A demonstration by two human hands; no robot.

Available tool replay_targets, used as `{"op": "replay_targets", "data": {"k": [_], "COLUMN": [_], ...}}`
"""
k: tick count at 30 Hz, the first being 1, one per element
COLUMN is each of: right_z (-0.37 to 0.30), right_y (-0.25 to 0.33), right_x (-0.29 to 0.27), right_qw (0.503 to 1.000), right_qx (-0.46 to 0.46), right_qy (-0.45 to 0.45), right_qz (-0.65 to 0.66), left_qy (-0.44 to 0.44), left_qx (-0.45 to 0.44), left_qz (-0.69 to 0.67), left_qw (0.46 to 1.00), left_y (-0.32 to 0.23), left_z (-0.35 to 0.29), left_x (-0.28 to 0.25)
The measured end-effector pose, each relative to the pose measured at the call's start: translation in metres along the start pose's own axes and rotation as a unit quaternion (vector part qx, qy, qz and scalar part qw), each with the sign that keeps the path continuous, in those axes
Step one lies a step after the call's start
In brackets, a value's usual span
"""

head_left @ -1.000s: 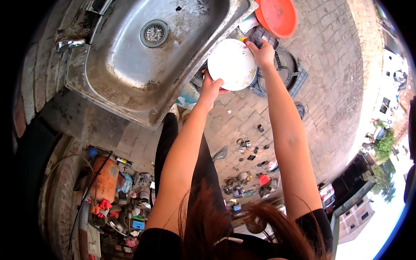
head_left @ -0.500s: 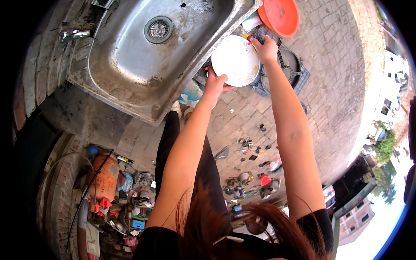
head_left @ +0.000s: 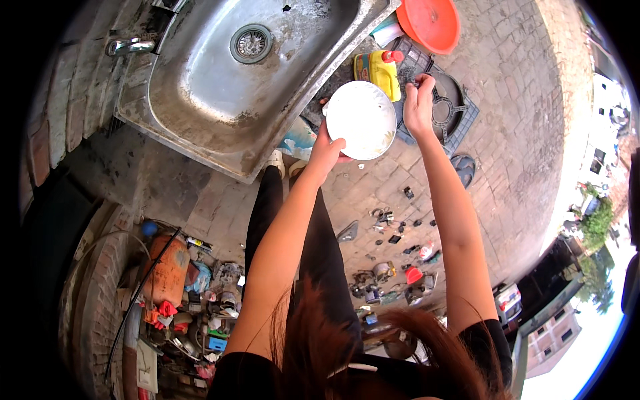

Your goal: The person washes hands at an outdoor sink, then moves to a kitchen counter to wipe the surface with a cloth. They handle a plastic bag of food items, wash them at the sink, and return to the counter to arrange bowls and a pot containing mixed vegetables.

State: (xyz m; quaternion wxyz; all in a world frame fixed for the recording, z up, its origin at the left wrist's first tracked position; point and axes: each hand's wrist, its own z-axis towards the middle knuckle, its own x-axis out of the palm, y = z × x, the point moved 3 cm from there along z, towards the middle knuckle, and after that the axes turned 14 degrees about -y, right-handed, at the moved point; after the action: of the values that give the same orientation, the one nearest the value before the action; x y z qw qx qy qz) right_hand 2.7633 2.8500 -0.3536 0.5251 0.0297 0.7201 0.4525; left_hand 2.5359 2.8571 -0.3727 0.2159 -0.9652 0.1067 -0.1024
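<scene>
My left hand (head_left: pixel 325 153) grips the lower left rim of a white plate (head_left: pixel 361 120), thumb on its upper face. The plate is tilted toward me, in front of the sink's edge, with a faint pattern near its rim. My right hand (head_left: pixel 419 105) is raised to the right of the plate, apart from it, fingers curled together. Something small and dark shows at its fingertips, too small to name. Just beyond the plate stands a yellow jug (head_left: pixel 385 75) with a red cap, partly hidden by the plate.
A stained steel sink (head_left: pixel 200 137) with a tap (head_left: pixel 130 47) takes up the left. An orange basin (head_left: pixel 432 23) and a grey plastic crate (head_left: pixel 460 133) lie beyond my right hand. Lower left, a rusty gas cylinder (head_left: pixel 167 270) stands among clutter; small parts litter the paving.
My right hand has drawn away from the jug's red cap, to the right and nearer me. The plate has come nearer in my left hand, uncovering more of the yellow jug.
</scene>
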Motion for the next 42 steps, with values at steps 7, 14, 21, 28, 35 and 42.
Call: {"op": "replay_targets", "data": {"k": [7, 14, 21, 28, 35, 42], "right_z": [-0.054, -0.102, -0.123, -0.093, -0.097, -0.095], "right_y": [0.089, 0.117, 0.174, 0.213, 0.283, 0.372], "right_x": [-0.035, -0.070, -0.062, -0.077, -0.021, 0.140], "right_qw": [0.829, 0.853, 0.947, 0.940, 0.978, 0.974], "right_qx": [-0.510, -0.397, -0.184, -0.300, -0.198, 0.049], "right_qy": [0.181, 0.242, 0.264, 0.116, 0.005, -0.033], "right_qz": [-0.141, -0.239, 0.028, -0.111, 0.059, 0.219], "left_qy": [0.023, 0.007, 0.058, 0.080, 0.073, 0.025], "left_qx": [-0.015, 0.044, 0.069, 0.075, 0.044, 0.083], "left_qz": [0.028, -0.017, -0.001, -0.045, -0.100, -0.142], "left_qw": [0.999, 0.999, 0.996, 0.993, 0.991, 0.986], "left_y": [-0.022, -0.043, -0.087, -0.124, -0.145, -0.181], "left_z": [-0.079, -0.123, -0.155, -0.152, -0.110, -0.033], "left_x": [-0.022, -0.036, -0.032, -0.052, -0.097, -0.148]}}
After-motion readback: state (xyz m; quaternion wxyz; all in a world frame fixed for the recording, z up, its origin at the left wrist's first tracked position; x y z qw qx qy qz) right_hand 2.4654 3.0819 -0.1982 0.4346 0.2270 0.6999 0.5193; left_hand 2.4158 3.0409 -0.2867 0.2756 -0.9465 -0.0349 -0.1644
